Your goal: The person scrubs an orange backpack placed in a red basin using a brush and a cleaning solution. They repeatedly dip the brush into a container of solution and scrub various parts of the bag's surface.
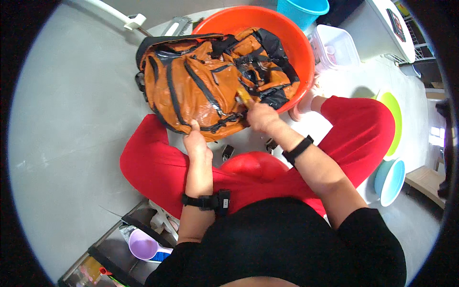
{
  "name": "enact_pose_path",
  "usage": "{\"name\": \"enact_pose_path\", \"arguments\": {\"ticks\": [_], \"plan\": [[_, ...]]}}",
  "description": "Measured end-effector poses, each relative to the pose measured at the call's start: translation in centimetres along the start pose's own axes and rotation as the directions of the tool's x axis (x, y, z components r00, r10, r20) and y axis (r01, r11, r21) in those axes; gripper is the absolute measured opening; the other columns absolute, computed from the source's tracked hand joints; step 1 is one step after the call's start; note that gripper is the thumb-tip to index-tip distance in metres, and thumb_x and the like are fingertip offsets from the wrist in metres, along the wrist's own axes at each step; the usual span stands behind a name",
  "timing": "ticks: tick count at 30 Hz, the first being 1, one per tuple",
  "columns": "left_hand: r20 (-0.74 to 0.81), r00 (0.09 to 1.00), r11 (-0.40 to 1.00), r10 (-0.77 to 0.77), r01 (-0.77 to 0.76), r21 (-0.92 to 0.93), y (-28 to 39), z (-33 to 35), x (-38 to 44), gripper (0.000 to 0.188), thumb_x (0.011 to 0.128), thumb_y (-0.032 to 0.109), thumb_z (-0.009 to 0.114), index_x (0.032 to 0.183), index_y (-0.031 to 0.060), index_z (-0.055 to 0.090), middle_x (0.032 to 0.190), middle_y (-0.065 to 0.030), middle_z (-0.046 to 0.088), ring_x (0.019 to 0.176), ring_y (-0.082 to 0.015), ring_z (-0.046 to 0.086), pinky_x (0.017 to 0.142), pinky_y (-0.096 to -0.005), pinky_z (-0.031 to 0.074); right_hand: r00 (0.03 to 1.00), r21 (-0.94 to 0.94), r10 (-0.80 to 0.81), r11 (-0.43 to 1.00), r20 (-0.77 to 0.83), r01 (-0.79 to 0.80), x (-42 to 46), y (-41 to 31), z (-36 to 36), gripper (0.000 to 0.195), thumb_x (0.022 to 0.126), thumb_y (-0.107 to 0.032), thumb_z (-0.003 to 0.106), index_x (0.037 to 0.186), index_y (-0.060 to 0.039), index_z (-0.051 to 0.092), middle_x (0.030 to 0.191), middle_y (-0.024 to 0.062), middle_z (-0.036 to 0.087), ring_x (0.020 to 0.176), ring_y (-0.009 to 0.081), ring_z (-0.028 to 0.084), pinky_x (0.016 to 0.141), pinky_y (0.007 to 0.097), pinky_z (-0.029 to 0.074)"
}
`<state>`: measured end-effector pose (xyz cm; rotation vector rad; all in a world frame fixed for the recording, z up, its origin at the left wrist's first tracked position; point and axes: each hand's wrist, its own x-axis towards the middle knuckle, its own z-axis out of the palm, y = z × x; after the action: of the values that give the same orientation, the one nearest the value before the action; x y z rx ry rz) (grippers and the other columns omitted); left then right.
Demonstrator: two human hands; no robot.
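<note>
A wet orange and black backpack [200, 89] rests over the left side of a large red plastic basin [303, 46], with its right part inside. My left hand [197, 141] grips the bag's near edge, thumb on top and fingers hidden below. In my right hand [263, 116] is a yellow brush [244, 96], held against the bag near its middle. The brush's working face is mostly hidden. Black zips and straps run across the bag, and its fabric shines with water.
Beyond the basin stand a blue bucket [304, 10] and a clear plastic container [337, 46]. A green basin [392, 122] and a light-blue basin [390, 182] are on the right. At lower left, a black shelf rack [107, 263] holds a purple dipper [142, 244]. A grey scrubbing brush [177, 26] lies behind the bag.
</note>
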<state>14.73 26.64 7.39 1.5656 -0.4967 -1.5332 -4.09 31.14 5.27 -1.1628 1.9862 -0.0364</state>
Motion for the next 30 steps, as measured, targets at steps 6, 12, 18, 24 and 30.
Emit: {"name": "enact_pose_path", "arguments": {"ticks": [6,12,18,24,30], "plan": [[-0.013,0.896,0.765,0.444,-0.371,0.527,-0.8,-1.3,2.9,0.085,0.077,0.016,0.073,0.139,-0.0054,0.019,0.126,-0.0222,0.045,0.113,-0.0318,0.048,0.099,-0.0394,0.038,0.999,-0.004,-0.041,0.999,0.031,0.041,2.2,0.0,2.8,0.037,0.089,-0.02,0.044,0.118,0.0017,0.052,0.113,0.0251,0.061,0.107,0.037,0.06,0.092,0.0436,0.047],[0.129,0.816,0.362,0.563,-0.384,0.85,6.6,3.3,4.2,0.107,0.067,0.039,0.08,0.144,0.0032,0.015,0.138,-0.0299,0.032,0.131,-0.0449,0.031,0.105,-0.053,0.031,0.911,0.337,-0.021,0.926,-0.411,0.173,-1.3,-3.5,0.4,0.051,0.093,-0.023,0.044,0.139,-0.0053,0.033,0.085,0.03,0.063,0.084,0.0449,0.062,0.077,0.0533,0.048],[0.328,0.824,0.128,0.463,-0.429,0.894,6.2,3.0,6.6,0.042,0.087,0.023,0.062,0.119,-0.0016,0.053,0.106,-0.0259,0.063,0.103,-0.0405,0.059,0.088,-0.0461,0.046,0.988,0.017,-0.009,1.0,-0.151,0.012,4.1,-2.6,3.4,0.045,0.097,-0.028,0.029,0.138,-0.0123,0.036,0.097,0.0242,0.066,0.092,0.0391,0.065,0.082,0.0488,0.051],[0.27,0.846,0.438,0.459,-0.48,0.76,3.5,-0.7,7.7,0.027,0.09,0.02,0.057,0.109,0.0012,0.061,0.099,-0.0204,0.066,0.098,-0.0366,0.061,0.083,-0.0425,0.045,0.956,0.163,-0.124,0.971,-0.268,0.172,3.7,-3.6,1.5,0.041,0.094,-0.025,0.04,0.131,-0.0095,0.046,0.095,0.0248,0.065,0.086,0.0412,0.064,0.08,0.0506,0.051],[0.346,0.85,0.569,0.397,-0.523,0.634,4.6,1.1,4.7,0.022,0.09,0.014,0.058,0.105,-0.0014,0.059,0.098,-0.0172,0.067,0.092,-0.0317,0.063,0.082,-0.0374,0.046,0.97,0.036,-0.124,0.99,-0.211,0.134,6.3,-2.6,-0.4,0.047,0.094,-0.031,0.043,0.138,-0.0136,0.04,0.094,0.0225,0.066,0.087,0.039,0.065,0.081,0.0489,0.05]]}}
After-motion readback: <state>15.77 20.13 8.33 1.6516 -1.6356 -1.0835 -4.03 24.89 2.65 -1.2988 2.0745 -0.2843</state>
